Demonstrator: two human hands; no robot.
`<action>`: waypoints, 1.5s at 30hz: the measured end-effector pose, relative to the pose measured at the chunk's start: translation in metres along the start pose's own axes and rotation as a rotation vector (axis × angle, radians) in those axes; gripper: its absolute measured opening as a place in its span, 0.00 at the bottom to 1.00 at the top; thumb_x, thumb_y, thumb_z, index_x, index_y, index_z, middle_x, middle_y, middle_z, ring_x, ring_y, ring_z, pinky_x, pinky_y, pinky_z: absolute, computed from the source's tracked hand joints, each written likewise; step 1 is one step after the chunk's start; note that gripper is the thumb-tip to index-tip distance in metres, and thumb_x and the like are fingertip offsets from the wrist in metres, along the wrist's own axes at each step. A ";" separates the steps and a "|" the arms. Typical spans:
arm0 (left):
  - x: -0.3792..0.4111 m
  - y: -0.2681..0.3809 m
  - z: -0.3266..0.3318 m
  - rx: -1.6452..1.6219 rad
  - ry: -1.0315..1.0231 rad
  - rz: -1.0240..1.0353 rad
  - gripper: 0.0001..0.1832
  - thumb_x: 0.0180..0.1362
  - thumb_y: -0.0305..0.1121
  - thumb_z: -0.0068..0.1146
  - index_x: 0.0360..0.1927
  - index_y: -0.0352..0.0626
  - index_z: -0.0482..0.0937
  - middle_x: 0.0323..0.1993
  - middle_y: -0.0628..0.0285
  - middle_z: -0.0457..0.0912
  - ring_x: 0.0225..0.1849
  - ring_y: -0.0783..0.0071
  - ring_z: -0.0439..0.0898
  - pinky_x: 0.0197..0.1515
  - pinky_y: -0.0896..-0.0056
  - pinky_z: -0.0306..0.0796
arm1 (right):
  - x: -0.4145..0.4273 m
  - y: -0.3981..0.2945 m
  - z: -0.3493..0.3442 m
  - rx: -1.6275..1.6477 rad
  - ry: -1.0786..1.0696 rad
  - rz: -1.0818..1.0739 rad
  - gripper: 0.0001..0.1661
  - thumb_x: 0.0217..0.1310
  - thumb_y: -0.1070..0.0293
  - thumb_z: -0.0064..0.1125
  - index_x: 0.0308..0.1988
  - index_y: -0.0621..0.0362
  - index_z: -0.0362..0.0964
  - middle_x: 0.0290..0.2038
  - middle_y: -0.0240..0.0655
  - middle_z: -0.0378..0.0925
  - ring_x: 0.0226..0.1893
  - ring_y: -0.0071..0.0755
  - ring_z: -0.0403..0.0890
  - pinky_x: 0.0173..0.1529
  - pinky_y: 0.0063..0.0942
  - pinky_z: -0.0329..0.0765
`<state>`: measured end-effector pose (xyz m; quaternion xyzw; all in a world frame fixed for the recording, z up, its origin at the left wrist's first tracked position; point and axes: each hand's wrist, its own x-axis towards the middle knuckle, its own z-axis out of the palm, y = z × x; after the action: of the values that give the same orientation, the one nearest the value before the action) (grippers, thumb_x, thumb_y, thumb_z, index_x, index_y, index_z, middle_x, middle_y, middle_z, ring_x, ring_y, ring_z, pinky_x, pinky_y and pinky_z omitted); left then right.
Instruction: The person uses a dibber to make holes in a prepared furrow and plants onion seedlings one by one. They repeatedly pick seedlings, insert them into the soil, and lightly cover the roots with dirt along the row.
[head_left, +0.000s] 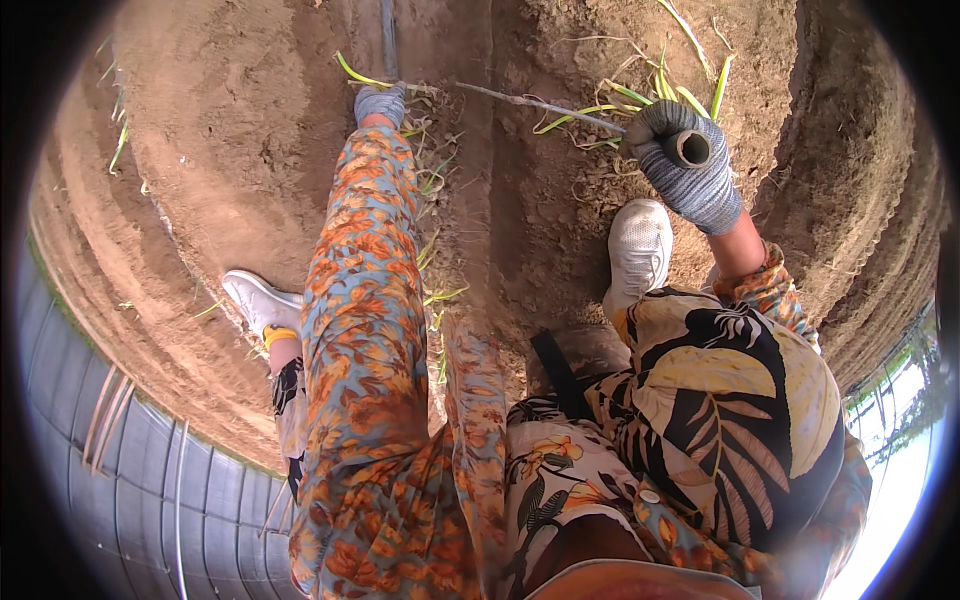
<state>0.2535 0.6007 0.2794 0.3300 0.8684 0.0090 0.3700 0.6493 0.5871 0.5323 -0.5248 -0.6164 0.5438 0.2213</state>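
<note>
My right hand (682, 161), in a grey knitted glove, is closed around a tool handle with a round hollow end (691, 148) that faces up at me. A thin rod (540, 101) runs leftward from beside this fist. Green-leafed seedlings (664, 86) lie on the soil just beyond it. My left hand (380, 103), also gloved, reaches down to the soil at a green shoot (364, 77); its fingers are mostly hidden, so its hold cannot be told. A grey pipe or hose (388, 37) lies just beyond that hand.
A row of small green plants (431, 180) runs along the soil beside my left sleeve. My white shoes (639, 244) stand on either side. Soil ridges (847, 225) lie at right, more shoots (120, 142) at far left, and a ribbed sheet wall (142, 480) at lower left.
</note>
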 end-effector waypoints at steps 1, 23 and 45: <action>0.004 -0.002 0.003 -0.014 -0.004 -0.049 0.29 0.48 0.46 0.68 0.47 0.33 0.78 0.44 0.48 0.83 0.45 0.53 0.82 0.50 0.61 0.72 | 0.003 0.000 0.003 0.007 -0.009 -0.001 0.05 0.53 0.77 0.59 0.33 0.62 0.77 0.29 0.37 0.80 0.28 0.32 0.81 0.36 0.30 0.78; 0.031 0.000 0.007 0.129 -0.100 -0.196 0.28 0.51 0.47 0.65 0.49 0.35 0.79 0.50 0.47 0.81 0.52 0.52 0.80 0.54 0.58 0.72 | 0.047 -0.005 0.039 -0.180 -0.199 -0.106 0.09 0.46 0.76 0.61 0.33 0.58 0.76 0.28 0.40 0.81 0.31 0.42 0.84 0.37 0.32 0.80; -0.004 -0.048 0.030 -0.400 -0.124 0.022 0.22 0.54 0.40 0.64 0.48 0.35 0.79 0.38 0.57 0.83 0.39 0.67 0.80 0.45 0.65 0.72 | 0.035 -0.001 0.075 -0.163 -0.166 -0.195 0.10 0.48 0.69 0.58 0.34 0.58 0.74 0.26 0.48 0.77 0.30 0.55 0.80 0.33 0.41 0.77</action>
<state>0.2477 0.5546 0.2478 0.2595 0.8211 0.1649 0.4808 0.5732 0.5857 0.4996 -0.4318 -0.7227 0.5095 0.1780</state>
